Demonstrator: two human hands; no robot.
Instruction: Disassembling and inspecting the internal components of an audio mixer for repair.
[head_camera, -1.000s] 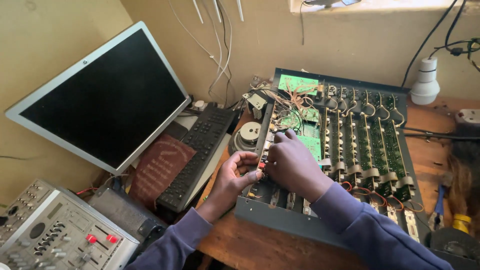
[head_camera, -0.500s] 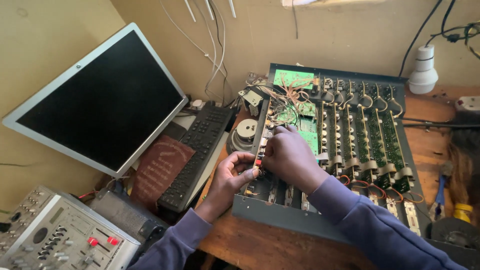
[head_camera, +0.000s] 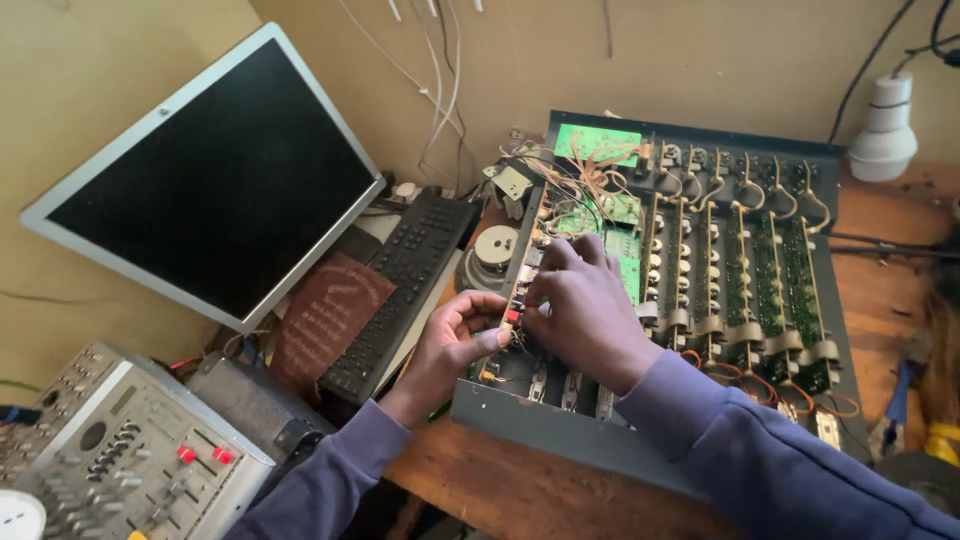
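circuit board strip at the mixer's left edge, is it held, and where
Yes: both hands grip the narrow circuit board strip at its near end, left hand from outside, right hand from above.

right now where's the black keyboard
In the head view the black keyboard lies left of centre, angled between the tilted monitor and the opened mixer chassis, just left of the left hand, with a brown booklet beside it.

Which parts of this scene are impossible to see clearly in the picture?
Head view only:
- Board strip under the hands: the right hand covers it.
- Left hand grip: fingertips hidden behind the strip.
- Grey mixer: cut by the left and bottom edges.
- Tools at right: blurred, cut off.
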